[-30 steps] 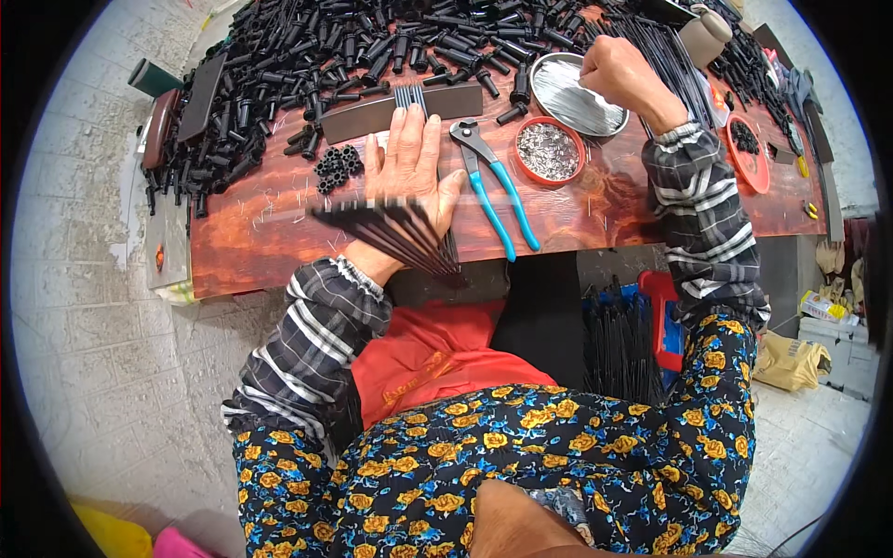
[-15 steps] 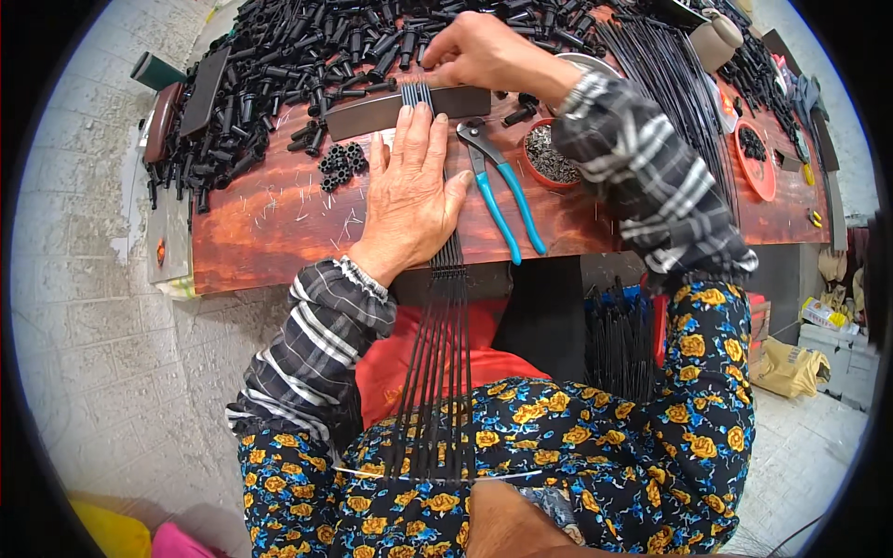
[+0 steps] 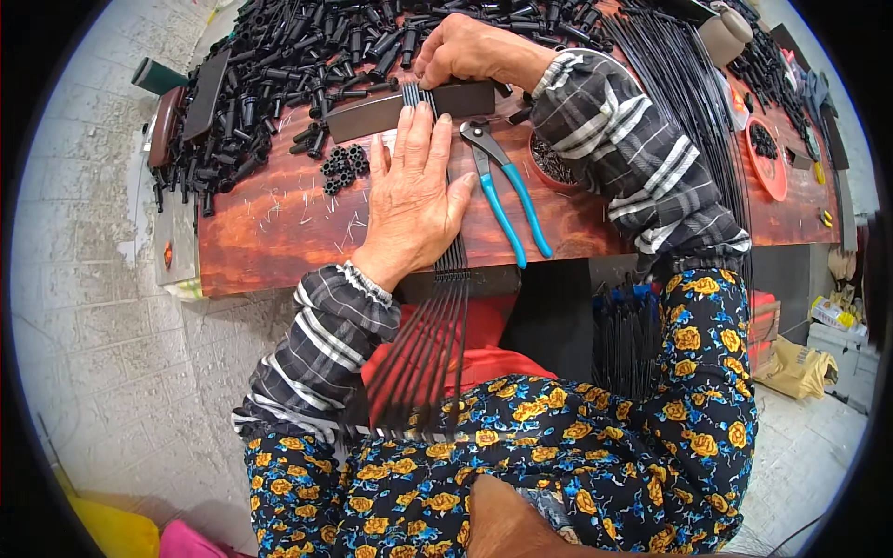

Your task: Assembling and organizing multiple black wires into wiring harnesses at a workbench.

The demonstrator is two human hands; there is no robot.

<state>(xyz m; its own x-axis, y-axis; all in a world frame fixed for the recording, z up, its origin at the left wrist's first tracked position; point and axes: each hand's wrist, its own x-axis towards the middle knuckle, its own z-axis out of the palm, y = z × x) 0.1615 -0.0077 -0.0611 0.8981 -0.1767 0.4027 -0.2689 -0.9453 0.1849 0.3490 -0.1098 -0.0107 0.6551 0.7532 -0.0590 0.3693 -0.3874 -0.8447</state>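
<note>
My left hand (image 3: 409, 205) lies flat, fingers stretched out, on a row of thin black rods (image 3: 433, 339) that look like umbrella ribs. Their upper ends rest across a dark oblong block (image 3: 363, 118); the lower part fans out over the table edge toward my lap, blurred at the ends. My right hand (image 3: 479, 48) is just beyond the block, at the rods' upper tips, with fingers curled together. Whatever it pinches is hidden. Beside my left hand lie blue-handled pliers (image 3: 510, 206) and a cluster of short black tubes (image 3: 344, 167).
Black tubular handles (image 3: 279, 70) are heaped along the far side. More long black rods (image 3: 679, 84) lie at right. My right sleeve partly covers a bowl of small metal parts (image 3: 551, 167). An orange dish (image 3: 767, 172) and a beige bottle (image 3: 724, 39) stand farther right.
My right hand has shifted slightly left at the rod tips, and its sleeve now covers more of the bowl. The rods' lower ends have swung up and left. My left hand stays flat.
</note>
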